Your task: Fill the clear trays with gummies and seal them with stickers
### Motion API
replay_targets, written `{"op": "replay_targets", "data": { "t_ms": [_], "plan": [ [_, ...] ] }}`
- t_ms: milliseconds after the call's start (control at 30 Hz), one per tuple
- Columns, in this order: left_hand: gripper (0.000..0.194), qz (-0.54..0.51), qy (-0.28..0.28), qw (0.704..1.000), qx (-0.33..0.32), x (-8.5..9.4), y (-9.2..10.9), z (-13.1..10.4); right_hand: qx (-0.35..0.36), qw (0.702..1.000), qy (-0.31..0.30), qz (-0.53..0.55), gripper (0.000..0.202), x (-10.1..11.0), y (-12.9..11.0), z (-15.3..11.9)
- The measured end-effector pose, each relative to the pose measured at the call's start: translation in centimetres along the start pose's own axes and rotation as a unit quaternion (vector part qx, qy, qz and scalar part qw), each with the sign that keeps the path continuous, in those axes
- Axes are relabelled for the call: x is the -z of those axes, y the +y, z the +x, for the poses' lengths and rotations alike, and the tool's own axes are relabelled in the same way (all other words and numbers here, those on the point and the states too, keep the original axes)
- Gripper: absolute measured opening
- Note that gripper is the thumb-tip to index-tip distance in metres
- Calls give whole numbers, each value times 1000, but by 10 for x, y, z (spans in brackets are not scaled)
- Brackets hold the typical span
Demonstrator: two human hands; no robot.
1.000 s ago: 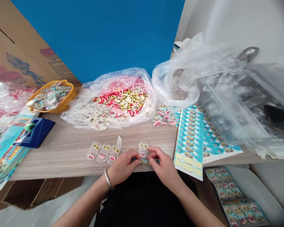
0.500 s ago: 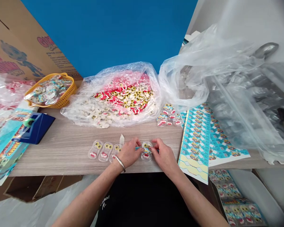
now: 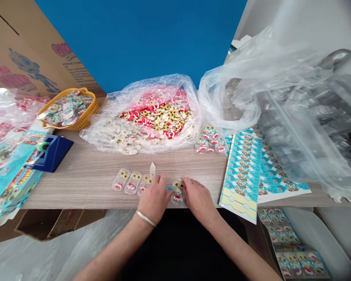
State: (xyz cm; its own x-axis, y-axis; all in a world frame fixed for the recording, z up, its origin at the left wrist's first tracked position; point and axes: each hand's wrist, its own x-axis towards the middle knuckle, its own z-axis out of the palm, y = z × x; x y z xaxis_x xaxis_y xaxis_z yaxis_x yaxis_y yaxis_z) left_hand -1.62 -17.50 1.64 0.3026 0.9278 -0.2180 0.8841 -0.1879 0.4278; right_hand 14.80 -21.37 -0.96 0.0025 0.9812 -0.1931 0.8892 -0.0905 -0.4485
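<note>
A small clear plastic pack (image 3: 178, 197) with yellow-and-black eye candies and a red-and-white mouth candy lies on the table between my hands. Across its middle runs a blue printed sticker (image 3: 169, 188), one end of which sticks out to the left. My left hand (image 3: 154, 200) is closed, thumb and fingers pinching at that end. With fingers closed at the pack's right edge, my right hand (image 3: 198, 197) steadies it. Left of my hands stand similar packs in a row: one pack (image 3: 121, 179), another pack (image 3: 133, 182) and a third pack (image 3: 145, 183), partly behind my left hand.
Behind lies an open clear bag (image 3: 158, 117) of loose candies. Sticker sheets (image 3: 242, 171) and a bag of clear plastic shells (image 3: 304, 117) are on the right. A yellow basket (image 3: 84, 115), a blue tape dispenser (image 3: 54, 154) and finished packs (image 3: 210, 139) stand around.
The pack has shifted slightly toward me between my hands. My left hand has turned and moved a little toward me; the right hand stays close to the pack. The view has tilted slightly.
</note>
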Motion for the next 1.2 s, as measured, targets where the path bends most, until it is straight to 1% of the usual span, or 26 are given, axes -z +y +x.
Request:
{"op": "replay_targets", "data": {
  "t_ms": [67, 100, 133, 167, 200, 233, 300, 333, 367, 400, 433, 500, 567, 633, 733, 833, 900, 1000, 1067, 1167, 1200],
  "plan": [
    [24, -42, 8, 998, 44, 1, -18, -30, 13, 1000, -9, 5, 11, -3, -7, -7],
    [27, -80, -13, 994, 77, -1, -27, -44, 22, 1000, -17, 6, 11, -6, -11, -9],
    [30, -131, -45, 983, 117, -5, -36, -56, 30, 999, -26, 6, 11, -8, -16, -12],
    [32, -200, -74, 963, 162, -9, -44, -67, 38, 999, -36, 3, 11, -11, -21, -14],
    [34, -286, -94, 931, 206, -14, -49, -75, 45, 998, -46, 0, 11, -13, -26, -15],
    [37, -381, -101, 886, 243, -20, -52, -80, 52, 997, -55, -3, 10, -16, -31, -17],
    [43, -548, -85, 778, 295, -31, -53, -84, 69, 995, -70, -4, 9, -20, -42, -18],
    [44, -601, -71, 732, 312, -35, -51, -84, 78, 994, -77, -1, 9, -21, -46, -18],
    [44, -633, -58, 700, 326, -38, -48, -82, 86, 993, -82, 6, 10, -22, -49, -18],
    [44, -648, -47, 682, 336, -40, -45, -81, 91, 992, -87, 16, 10, -22, -51, -18],
    [44, -653, -36, 675, 341, -40, -43, -80, 91, 991, -90, 32, 11, -21, -52, -19],
    [42, -661, -12, 674, 329, -38, -38, -79, 77, 989, -89, 94, 13, -17, -48, -20],
    [38, -670, 6, 677, 306, -33, -36, -79, 44, 976, -86, 197, 20, -11, -39, -22],
    [36, -674, 12, 683, 280, -25, -34, -78, 10, 944, -93, 316, 25, -4, -28, -26],
    [35, -682, -2, 689, 243, -12, -25, -71, -5, 884, -128, 450, 22, 6, -15, -31],
    [34, -707, -40, 673, 214, 0, -9, -62, -19, 826, -147, 544, 29, 12, -6, -34],
    [32, -725, -82, 657, 189, 5, 3, -57, -30, 783, -152, 603, 33, 13, -1, -35],
    [29, -741, -156, 637, 147, 8, 18, -52, -13, 728, -160, 666, 36, 13, 4, -36],
    [27, -741, -188, 632, 127, 9, 25, -50, -3, 704, -166, 690, 37, 14, 6, -37],
    [26, -737, -205, 634, 116, 10, 31, -49, -12, 677, -178, 714, 37, 17, 6, -40],
    [26, -733, -217, 634, 113, 10, 32, -50, -21, 670, -193, 717, 37, 18, 6, -40]
  ]
}}
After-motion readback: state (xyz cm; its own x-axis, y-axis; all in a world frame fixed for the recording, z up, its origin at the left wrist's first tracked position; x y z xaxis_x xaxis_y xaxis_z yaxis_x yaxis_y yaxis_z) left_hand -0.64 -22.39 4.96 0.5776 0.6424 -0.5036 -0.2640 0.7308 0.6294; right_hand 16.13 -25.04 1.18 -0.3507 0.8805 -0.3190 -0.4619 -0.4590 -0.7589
